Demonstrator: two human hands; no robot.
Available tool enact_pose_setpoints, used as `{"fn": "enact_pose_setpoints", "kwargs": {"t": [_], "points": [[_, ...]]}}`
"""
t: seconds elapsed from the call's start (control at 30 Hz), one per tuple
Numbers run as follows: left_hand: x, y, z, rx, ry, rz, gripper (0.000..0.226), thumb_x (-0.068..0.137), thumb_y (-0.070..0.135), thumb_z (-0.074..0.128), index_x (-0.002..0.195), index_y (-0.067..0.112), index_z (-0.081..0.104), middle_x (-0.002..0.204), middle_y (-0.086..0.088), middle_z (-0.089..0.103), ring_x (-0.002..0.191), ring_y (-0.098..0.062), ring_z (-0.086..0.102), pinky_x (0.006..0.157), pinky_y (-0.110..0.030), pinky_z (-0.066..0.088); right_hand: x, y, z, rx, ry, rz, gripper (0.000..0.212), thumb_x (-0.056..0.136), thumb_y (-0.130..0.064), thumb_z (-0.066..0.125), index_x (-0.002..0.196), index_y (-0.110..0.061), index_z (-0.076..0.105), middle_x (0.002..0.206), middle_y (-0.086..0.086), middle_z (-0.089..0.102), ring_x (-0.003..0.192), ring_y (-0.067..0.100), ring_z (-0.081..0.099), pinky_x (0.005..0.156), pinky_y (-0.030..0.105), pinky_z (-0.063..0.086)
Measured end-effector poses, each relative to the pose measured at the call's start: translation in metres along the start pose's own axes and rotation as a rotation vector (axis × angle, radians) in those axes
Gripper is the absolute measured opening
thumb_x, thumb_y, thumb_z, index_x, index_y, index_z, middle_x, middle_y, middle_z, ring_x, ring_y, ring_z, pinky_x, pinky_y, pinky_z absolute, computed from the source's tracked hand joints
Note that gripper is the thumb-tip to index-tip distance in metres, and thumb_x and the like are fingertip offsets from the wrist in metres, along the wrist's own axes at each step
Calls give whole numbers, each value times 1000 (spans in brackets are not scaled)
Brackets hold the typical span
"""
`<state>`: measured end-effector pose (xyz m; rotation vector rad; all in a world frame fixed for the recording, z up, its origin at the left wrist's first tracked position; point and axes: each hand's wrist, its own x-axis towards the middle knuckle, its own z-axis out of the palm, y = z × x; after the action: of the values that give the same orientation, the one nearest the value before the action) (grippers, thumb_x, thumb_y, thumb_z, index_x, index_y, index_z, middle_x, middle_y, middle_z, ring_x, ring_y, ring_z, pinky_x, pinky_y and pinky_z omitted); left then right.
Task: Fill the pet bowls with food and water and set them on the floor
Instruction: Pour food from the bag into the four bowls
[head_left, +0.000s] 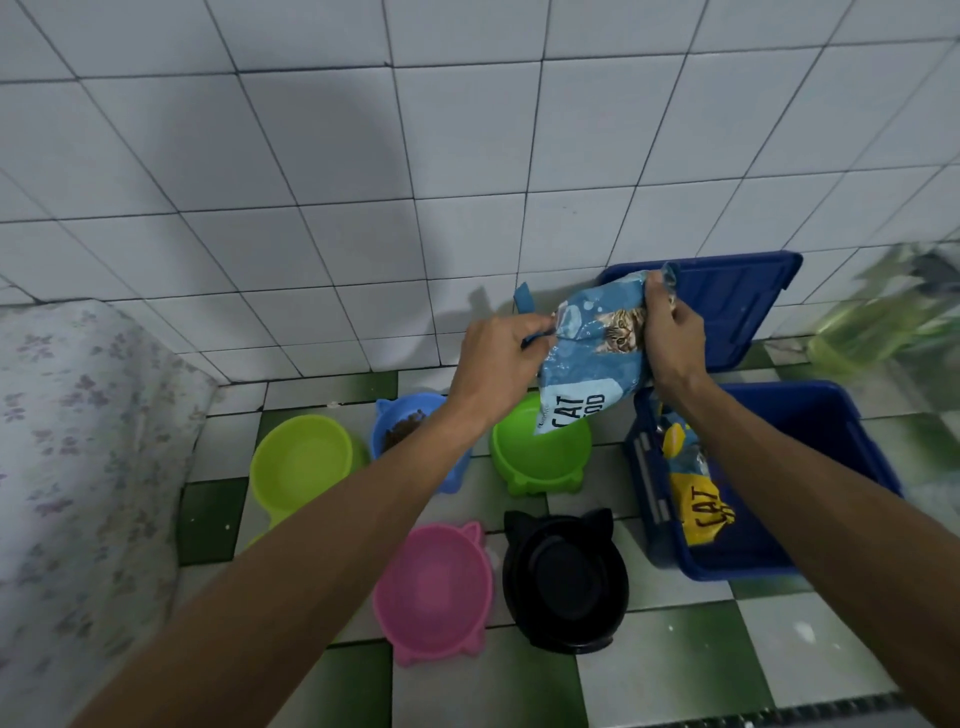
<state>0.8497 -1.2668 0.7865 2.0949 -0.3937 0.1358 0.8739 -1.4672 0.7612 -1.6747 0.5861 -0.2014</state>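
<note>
Blue cat food bag (582, 374) is held tilted above green bowl (540, 462), near the floor's (779, 649) far edge. Left hand (498, 358) and right hand (670, 332): each grip closed on bag's top. Neighbouring blue bowl (400, 415) holds what looks like kibble.

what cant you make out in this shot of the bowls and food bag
Head view:
- blue bowl: left forearm covers its near side.
- blue cat food bag top: left hand and right hand hide whether it is open.
- greenish thing at right edge: blurred, unidentifiable.
</note>
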Motion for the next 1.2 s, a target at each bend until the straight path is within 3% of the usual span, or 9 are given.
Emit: {"fn": "enact_pose_setpoints", "kwargs": {"t": [0.13, 0.27, 0.33, 0.43, 0.7, 0.87, 1.0, 1.1, 1.2], "points": [[-5, -7, 8, -32, 14, -17, 14, 91, 10, 64, 94, 12, 77, 51, 24, 51, 49, 7, 45, 54, -10, 33, 0, 3, -3, -15, 33, -37, 67, 76, -77, 49, 86, -14, 67, 90, 8, 74, 91, 22, 71, 85, 46, 58], [-9, -15, 13, -95, 29, -56, 16, 90, 10, 64, 96, 15, 77, 63, 11, 66, 55, 2, 46, 56, -24, 43, -4, 6, -2, -36, 82, -93, 63, 89, -69, 47, 88, -9, 64, 90, 9, 72, 91, 22, 68, 83, 42, 57], [-10, -19, 16, -103, 37, -70, 14, 90, 10, 63, 93, 15, 76, 72, -3, 72, 59, -13, 57, 62, -35, 50, -5, 7, -3, -36, 102, -121, 62, 91, -66, 47, 90, -6, 64, 91, 11, 71, 90, 22, 68, 82, 41, 56], [-14, -26, 23, -104, 66, -105, 13, 90, 14, 63, 90, 17, 76, 76, -7, 73, 70, -33, 65, 64, -44, 55, -5, 7, -3, -41, 96, -171, 59, 93, -63, 48, 86, -7, 62, 85, 9, 68, 79, 15, 62, 77, 39, 54], [-23, -34, 34, -110, 74, -128, 16, 89, 22, 61, 90, 14, 75, 76, -12, 72, 69, -37, 65, 63, -52, 55, 0, 9, -6, -55, 47, -219, 60, 91, -64, 50, 87, -6, 63, 88, 15, 71, 78, 15, 64, 76, 42, 56], [-23, -32, 37, -121, 54, -150, 15, 89, 23, 61, 89, 15, 74, 77, -13, 72, 71, -38, 66, 65, -53, 55, 4, 8, -8, -66, 26, -234, 45, 97, -54, 50, 83, -13, 60, 76, 0, 66, 72, 6, 61, 62, 17, 51], [-22, -33, 37, -128, 57, -159, 16, 87, 27, 61, 88, 16, 73, 78, -11, 73, 72, -36, 67, 67, -54, 56, 7, 9, -7, -52, 11, -239, 44, 96, -56, 50, 83, -16, 61, 80, 2, 68, 75, 8, 64, 67, 24, 54], [-22, -38, 38, -135, 54, -154, 26, 84, 38, 60, 88, 15, 72, 79, -13, 73, 72, -37, 67, 67, -55, 56, 7, 10, -6, -58, 5, -265, 42, 97, -52, 50, 76, -17, 57, 73, -2, 63, 65, 1, 58, 60, 15, 48], [-23, -40, 40, -135, 46, -160, 24, 83, 39, 59, 92, 21, 72, 80, -13, 73, 74, -38, 68, 70, -56, 57, 8, 11, -6, -59, 7, -297, 48, 97, -52, 51, 75, -10, 53, 70, 1, 56, 61, 3, 50, 55, 16, 42]]}}
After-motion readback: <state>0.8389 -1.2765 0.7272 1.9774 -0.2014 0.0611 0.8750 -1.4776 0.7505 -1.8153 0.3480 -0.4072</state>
